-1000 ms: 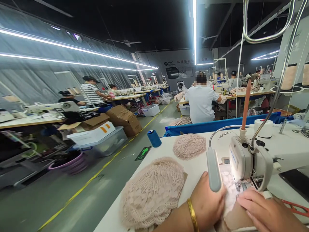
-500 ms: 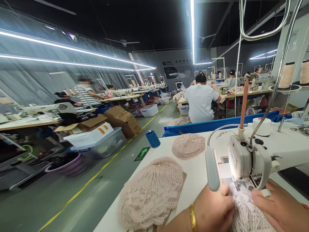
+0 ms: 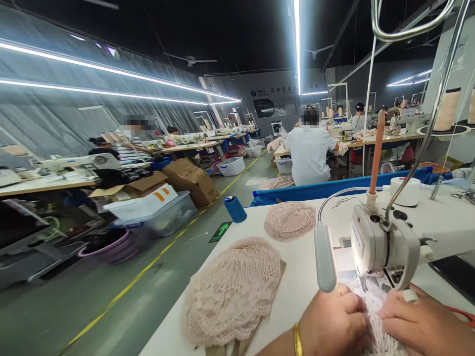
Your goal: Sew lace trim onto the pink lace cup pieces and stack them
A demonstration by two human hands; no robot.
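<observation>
A pale lace piece (image 3: 376, 316) lies under the needle area of a white sewing machine (image 3: 367, 242). On its left side, my left hand (image 3: 334, 316) has curled fingers gripping the lace, with a gold bracelet at the wrist. My right hand (image 3: 419, 319) presses and pinches the lace from the other side, thumb and fingers close together. A band with a white block sits on one right finger. Part of the lace shows behind my left fingers, beside the presser foot. The lower end of the lace is partly hidden by my hands.
Left of the machine lie a large lace stack (image 3: 233, 291) and a smaller lace stack (image 3: 289, 220). A grey lamp (image 3: 326, 257) hangs close above my left hand. A blue thread cone (image 3: 235, 209) stands at the table edge. Red-handled scissors (image 3: 462, 312) lie at right. A co-worker (image 3: 309, 153) sits ahead.
My hands have drawn closer together around the lace. The lace has shifted under the machine, and its patterned edge now shows behind my left fingers. The view has tilted slightly.
</observation>
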